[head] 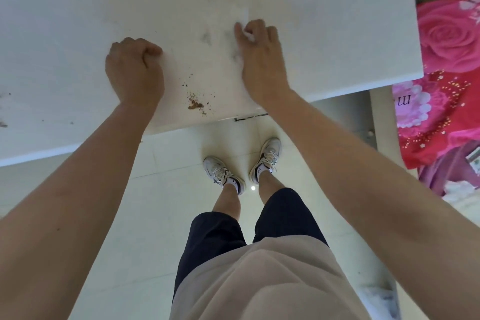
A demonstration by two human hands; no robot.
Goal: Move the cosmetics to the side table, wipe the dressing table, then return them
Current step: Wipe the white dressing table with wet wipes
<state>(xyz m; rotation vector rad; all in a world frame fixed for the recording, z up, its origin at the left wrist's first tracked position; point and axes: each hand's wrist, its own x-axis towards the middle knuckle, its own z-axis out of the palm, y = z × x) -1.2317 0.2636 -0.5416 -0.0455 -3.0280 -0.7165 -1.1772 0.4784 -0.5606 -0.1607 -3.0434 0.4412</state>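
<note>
The white dressing table [324, 47] fills the top of the view, with no cosmetics on the part I can see. My right hand [259, 57] presses down on its middle, fingers curled around a small white tissue [245, 23] that sticks out beyond the knuckles. My left hand [133, 70] rests on the tabletop as a closed fist, holding nothing that I can see. Brown crumbs [194, 104] lie near the front edge between my hands. Grey smudges [207, 37] mark the surface just left of the tissue.
Dark specks [4, 109] dot the left part of the tabletop. A bed with a pink rose-print cover [446, 65] stands close on the right. A metal drawer handle [250, 117] shows under the front edge. My feet stand on pale floor tiles [161, 189].
</note>
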